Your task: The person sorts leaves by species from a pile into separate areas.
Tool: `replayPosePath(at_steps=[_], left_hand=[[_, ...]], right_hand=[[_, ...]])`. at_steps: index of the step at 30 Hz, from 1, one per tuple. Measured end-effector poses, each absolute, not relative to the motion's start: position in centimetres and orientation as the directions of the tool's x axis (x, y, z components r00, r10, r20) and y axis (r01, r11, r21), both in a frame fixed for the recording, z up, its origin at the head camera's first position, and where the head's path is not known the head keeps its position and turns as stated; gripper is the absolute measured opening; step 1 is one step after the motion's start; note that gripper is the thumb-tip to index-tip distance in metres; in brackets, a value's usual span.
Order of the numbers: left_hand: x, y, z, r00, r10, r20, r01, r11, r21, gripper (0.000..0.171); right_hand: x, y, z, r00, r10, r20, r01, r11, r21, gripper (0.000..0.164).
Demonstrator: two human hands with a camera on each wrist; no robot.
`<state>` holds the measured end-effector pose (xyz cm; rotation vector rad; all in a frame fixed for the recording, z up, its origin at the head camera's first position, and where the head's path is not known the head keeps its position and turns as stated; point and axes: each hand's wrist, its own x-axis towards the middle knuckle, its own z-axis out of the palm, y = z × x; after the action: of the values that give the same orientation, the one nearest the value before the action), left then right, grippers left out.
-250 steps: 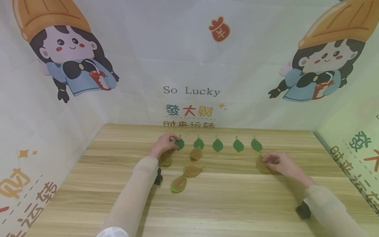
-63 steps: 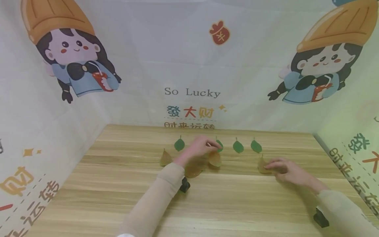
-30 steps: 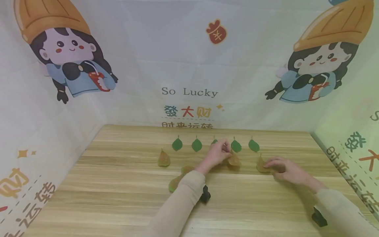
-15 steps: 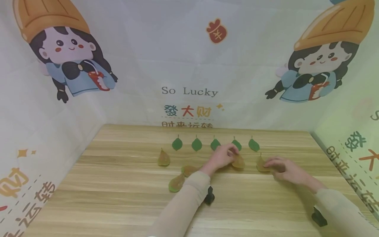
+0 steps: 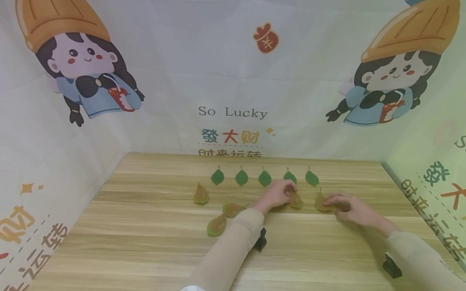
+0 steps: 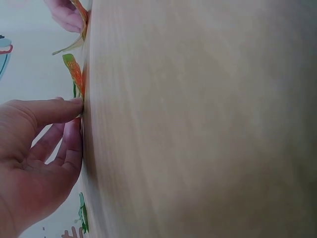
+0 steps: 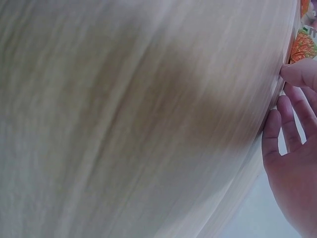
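In the head view, my left hand (image 5: 276, 195) pinches the upper left edge of a brown leaf (image 5: 296, 201) lying just below the row of green leaves (image 5: 264, 178). The left wrist view has thumb and fingers at the wood, with the orange-brown leaf (image 6: 73, 72) curling up beyond the thumb tip. To the right, my right hand (image 5: 354, 209) rests its fingertips on another brown leaf (image 5: 321, 201), stem pointing away. Its fingers are loosely extended in the right wrist view, thumb tip beside the orange-veined leaf (image 7: 303, 47).
One brown leaf (image 5: 201, 195) lies alone at the left. Two more overlap near the left forearm, the nearer leaf (image 5: 217, 224) edged with green. The wooden table (image 5: 309, 250) meets a printed cloth (image 5: 164, 133) behind and at both sides.
The left hand has set leaves along the row, lately carrying this brown one rightward and slightly nearer, below the fourth green leaf. The right hand stays at its leaf.
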<state>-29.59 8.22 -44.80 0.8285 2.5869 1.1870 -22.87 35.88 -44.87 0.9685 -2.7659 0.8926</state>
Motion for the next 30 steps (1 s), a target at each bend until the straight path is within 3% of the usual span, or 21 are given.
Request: replayPosePath(at_steps=[6,20,30], left_hand=[[-29.5,8.3,-44.6,-0.835,0.548,0.045,0.386,0.526,0.758,0.032],[-29.6,8.4,-44.6,-0.814,0.579,0.036,0.422,0.548,0.722,0.035],[-28.9,8.0,-44.0,-0.8,0.599,-0.006,0.422,0.571,0.704,0.037]], right_hand=[[-22.7,35.7,-44.6,-0.825,-0.52,0.223,-0.557,0.681,-0.474,0.033],[-22.7,34.8,-43.3,-0.903,-0.397,0.165,-0.42,0.734,-0.533,0.033],[-22.5,32.3,-41.8,-0.9,-0.384,0.207,-0.435,0.752,-0.496,0.031]])
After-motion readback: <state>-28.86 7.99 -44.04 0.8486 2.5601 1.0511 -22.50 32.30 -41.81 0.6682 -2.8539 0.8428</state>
